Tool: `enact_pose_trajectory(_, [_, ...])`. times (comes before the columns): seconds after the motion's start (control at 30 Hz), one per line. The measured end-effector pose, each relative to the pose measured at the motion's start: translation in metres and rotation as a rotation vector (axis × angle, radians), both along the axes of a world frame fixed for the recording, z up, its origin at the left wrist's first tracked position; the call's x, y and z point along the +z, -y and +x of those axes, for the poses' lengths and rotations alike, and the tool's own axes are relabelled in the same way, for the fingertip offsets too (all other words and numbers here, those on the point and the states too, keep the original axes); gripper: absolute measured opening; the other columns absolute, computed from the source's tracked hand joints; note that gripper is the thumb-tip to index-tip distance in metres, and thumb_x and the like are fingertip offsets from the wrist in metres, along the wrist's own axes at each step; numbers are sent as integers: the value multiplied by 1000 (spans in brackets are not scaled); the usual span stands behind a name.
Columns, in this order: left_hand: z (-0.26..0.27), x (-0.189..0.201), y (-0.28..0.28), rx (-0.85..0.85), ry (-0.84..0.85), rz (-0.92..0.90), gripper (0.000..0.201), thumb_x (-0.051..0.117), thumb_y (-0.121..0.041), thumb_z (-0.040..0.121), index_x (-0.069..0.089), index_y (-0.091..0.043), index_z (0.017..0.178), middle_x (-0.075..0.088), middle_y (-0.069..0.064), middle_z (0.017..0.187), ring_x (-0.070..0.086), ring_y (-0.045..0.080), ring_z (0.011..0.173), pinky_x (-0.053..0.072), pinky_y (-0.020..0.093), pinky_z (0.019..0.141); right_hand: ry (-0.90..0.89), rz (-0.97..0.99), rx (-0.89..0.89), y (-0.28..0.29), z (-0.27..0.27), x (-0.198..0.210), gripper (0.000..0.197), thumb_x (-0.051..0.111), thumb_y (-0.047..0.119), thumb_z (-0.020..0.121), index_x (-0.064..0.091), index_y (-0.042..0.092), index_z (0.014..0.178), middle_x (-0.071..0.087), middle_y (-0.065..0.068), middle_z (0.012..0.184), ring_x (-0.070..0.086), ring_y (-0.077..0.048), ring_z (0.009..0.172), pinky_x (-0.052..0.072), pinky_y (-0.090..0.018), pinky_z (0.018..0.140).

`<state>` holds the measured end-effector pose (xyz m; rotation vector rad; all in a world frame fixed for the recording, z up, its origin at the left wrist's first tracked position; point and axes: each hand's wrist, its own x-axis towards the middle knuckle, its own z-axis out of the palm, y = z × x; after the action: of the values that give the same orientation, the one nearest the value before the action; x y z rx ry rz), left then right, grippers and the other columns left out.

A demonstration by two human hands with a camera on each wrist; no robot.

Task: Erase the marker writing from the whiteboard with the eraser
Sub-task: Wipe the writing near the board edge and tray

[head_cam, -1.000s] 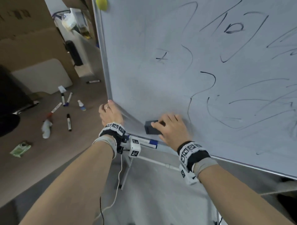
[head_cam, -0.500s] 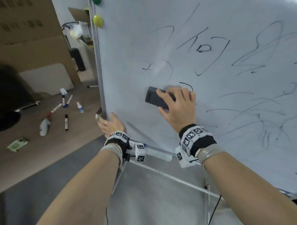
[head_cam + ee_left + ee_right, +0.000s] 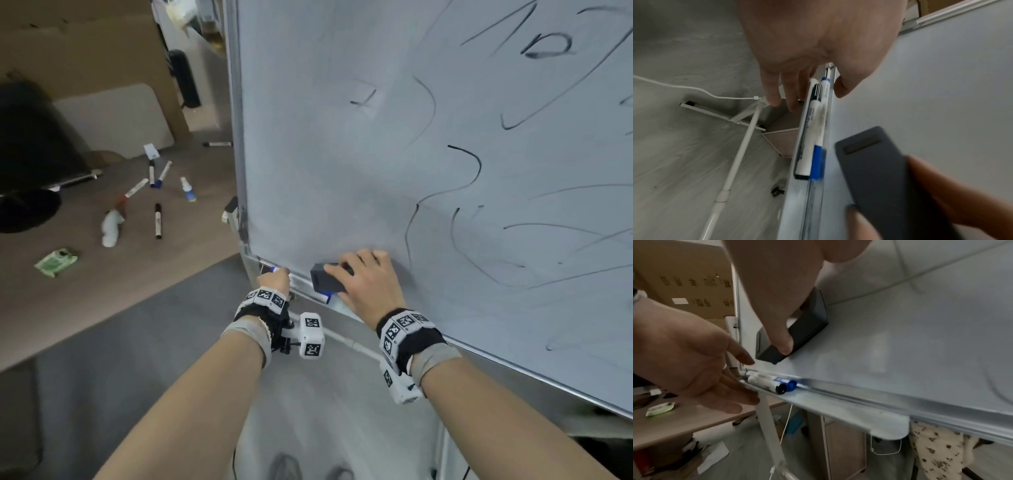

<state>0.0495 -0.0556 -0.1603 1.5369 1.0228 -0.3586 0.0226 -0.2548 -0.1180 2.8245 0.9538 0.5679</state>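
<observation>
The whiteboard [image 3: 342, 164] carries black marker strokes [image 3: 469, 171] across its middle and right; its lower left part is wiped pale. My right hand [image 3: 363, 281] grips the dark grey eraser [image 3: 323, 279] [image 3: 879, 170] [image 3: 797, 331] flat against the board, just above the bottom tray. My left hand [image 3: 274, 279] [image 3: 701, 363] is at the board's lower left corner, fingers straight and hanging by the tray end [image 3: 783, 91], holding nothing.
Two markers [image 3: 768, 382] [image 3: 809, 129] lie in the tray [image 3: 838, 408] below the eraser. Several markers [image 3: 158, 219], a small bottle [image 3: 187, 189] and a green packet [image 3: 54, 262] lie on the brown table [image 3: 85, 291] to the left. The stand's white legs [image 3: 740, 146] cross the floor.
My right hand slid the eraser from mid-board back down to the bottom edge near the tray. My left hand dropped from the frame's side to the lower left corner.
</observation>
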Motion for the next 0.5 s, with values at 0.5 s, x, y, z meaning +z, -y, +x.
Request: enact_pose_trajectory(0.5, [-26, 15, 71, -338, -29, 222, 56, 57, -22, 91, 46, 8, 137, 57, 26, 133, 59, 36, 121, 54, 40, 97, 450, 342, -248, 83, 8, 144, 49, 75, 39, 80, 63, 28, 127, 60, -4, 117, 50, -30, 102, 33, -43, 88])
